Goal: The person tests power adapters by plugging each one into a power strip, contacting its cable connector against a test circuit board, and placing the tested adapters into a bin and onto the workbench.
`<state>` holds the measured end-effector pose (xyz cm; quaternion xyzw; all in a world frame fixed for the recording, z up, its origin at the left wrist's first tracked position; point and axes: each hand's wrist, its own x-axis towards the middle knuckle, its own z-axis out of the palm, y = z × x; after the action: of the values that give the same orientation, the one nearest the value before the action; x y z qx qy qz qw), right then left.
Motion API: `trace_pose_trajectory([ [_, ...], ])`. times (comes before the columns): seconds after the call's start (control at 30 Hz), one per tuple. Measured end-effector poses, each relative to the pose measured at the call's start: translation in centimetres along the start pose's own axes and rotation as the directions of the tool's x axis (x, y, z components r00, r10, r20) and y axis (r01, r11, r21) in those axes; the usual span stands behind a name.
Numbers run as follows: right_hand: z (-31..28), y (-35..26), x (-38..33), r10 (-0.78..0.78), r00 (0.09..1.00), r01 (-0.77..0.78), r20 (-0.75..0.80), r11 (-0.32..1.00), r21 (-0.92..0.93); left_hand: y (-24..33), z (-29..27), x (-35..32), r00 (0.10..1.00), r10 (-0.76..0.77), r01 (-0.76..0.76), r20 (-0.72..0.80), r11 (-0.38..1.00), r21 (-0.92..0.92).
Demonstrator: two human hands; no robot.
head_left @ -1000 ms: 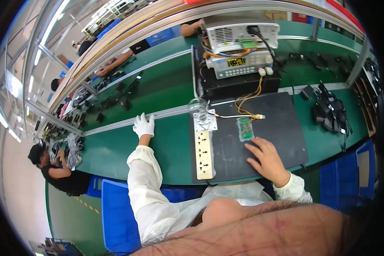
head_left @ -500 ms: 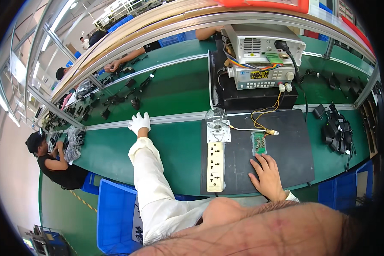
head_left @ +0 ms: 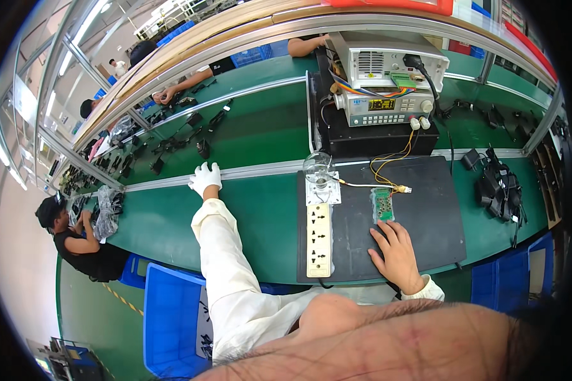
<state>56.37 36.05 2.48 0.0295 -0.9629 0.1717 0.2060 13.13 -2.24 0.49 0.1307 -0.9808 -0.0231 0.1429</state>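
My left hand [head_left: 204,180], in a white glove, rests with fingers spread on the metal rail [head_left: 254,171] along the back of the green bench, with nothing in it. On the black board [head_left: 356,254] lies my bare right hand [head_left: 395,254], palm down and fingers apart. Its fingertips are at the lower end of a small green circuit board [head_left: 382,204]. Just behind that board is the end of a yellow-and-white cable [head_left: 403,189]. To the left sit a cream socket strip [head_left: 320,244] and a clear glass bulb [head_left: 318,166] on a white square base [head_left: 322,192].
Two stacked bench instruments [head_left: 388,109] stand at the back on a black box. Black power adapters [head_left: 499,190] lie heaped at right, and others are scattered beyond the rail. A blue bin [head_left: 171,317] is beside my left arm. At far left a person [head_left: 70,235] works.
The whole view has shifted slightly, moving the bench a little upward in the picture. Both hands keep their places on the rail and the black board.
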Motion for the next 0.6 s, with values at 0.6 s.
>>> trace_pose_trajectory([
  [0.6, -0.05, 0.14, -0.13, 0.014, 1.000, -0.014, 0.019, 1.000, 0.007, 0.15, 0.17, 0.13, 1.000, 0.006, -0.006, 0.024, 1.000, 0.002],
])
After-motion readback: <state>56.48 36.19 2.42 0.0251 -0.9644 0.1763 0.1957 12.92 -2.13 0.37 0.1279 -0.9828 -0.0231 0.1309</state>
